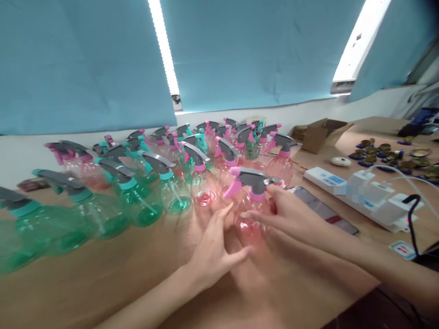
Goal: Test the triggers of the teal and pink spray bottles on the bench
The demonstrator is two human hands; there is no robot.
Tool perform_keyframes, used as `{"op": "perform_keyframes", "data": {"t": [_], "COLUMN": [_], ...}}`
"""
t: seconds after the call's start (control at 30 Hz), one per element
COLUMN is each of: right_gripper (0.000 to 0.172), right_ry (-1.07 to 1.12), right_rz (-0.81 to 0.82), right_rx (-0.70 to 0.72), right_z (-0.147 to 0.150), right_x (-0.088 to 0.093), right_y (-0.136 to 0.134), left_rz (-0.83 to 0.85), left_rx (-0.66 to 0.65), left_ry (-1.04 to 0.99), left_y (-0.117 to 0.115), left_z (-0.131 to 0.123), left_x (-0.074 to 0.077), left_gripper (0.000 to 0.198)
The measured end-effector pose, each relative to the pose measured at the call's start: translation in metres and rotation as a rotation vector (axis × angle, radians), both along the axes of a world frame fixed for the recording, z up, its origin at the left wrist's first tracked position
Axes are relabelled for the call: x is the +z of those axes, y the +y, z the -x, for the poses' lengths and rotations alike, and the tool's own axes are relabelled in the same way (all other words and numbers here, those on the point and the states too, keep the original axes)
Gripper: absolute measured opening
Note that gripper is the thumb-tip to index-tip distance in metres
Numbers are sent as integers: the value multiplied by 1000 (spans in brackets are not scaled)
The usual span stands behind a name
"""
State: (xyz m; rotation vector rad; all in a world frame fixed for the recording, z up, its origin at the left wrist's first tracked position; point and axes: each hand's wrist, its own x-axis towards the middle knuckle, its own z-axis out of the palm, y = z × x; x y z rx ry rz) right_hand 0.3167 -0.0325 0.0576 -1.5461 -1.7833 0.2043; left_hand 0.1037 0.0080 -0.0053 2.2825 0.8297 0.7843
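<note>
A clear pink spray bottle [252, 219] with a grey and pink trigger head stands upright near the table's front. My right hand [284, 210] wraps round its right side, thumb across the front. Just left of that bottle, my left hand [214, 249] has its fingers stretched out and thumb apart, holding nothing; whether a fingertip touches the bottle I cannot tell. Behind the hands stand more pink spray bottles [203, 185]. Green spray bottles [139, 203] with grey and teal heads line the left side, several of them close together.
On the right lie a phone [322, 210], a white power strip [353, 194] with plugs and cables, and a white mouse [340, 161]. Farther back are an open cardboard box [315, 136] and several gold-coloured round pieces [384, 148]. Blue blinds [260, 55] hang behind the table.
</note>
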Motion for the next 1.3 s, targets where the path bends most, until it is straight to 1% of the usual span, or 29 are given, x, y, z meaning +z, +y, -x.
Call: {"op": "perform_keyframes", "data": {"t": [0.07, 0.13, 0.2, 0.27, 0.33, 0.4, 0.53, 0.6, 0.73, 0.83, 0.93, 1.0, 1.1, 1.23, 1.3], "right_gripper": [41, 32, 24, 26, 30, 32, 35, 32, 19, 15, 14, 14, 16, 10, 14], "right_ry": [-51, -41, -39, -96, -121, -48, 217, 325, 457, 487, 480, 477, 484, 497, 496], "right_rz": [45, 125, 169, 120, 80, 93, 175, 183, 190, 200, 161, 156, 169, 139, 105], "right_rx": [48, 234, 327, 350, 378, 464, 718, 775, 797, 792, 794, 767, 706, 630, 596], "right_z": [21, 41, 60, 75, 86, 96, 118, 130, 143, 145, 143, 140, 135, 126, 123], "right_x": [6, 14, 20, 24, 25, 24, 20, 17, 9, 7, 6, 7, 8, 10, 10], "right_y": [-5, -7, -6, -2, 5, 13, 23, 24, 27, 32, 39, 42, 46, 48, 49], "left_rz": [20, 49, 95, 128, 139, 169, 192, 177, 167, 170, 144, 76, -37, -106, -131], "left_rx": [4, 44, 75, 65, 48, 38, 6, -2, -4, 33, 67, 85, 114, 134, 142], "left_ry": [-53, -105, -158, -192, -178, -152, -124, -106, -98, -50, 32, 81, 196, 353, 390], "left_y": [-7, -12, -16, -20, -24, -27, -31, -32, -30, -26, -21, -18, -16, -16, -16], "left_z": [4, 12, 24, 39, 56, 70, 91, 97, 104, 109, 115, 119, 123, 123, 123], "left_x": [0, 1, 2, 5, 9, 14, 16, 14, 15, 19, 20, 17, 10, 5, 4], "left_gripper": [87, 89, 88, 84, 82, 80, 72, 72, 73, 73, 69, 64, 63, 55, 52]}}
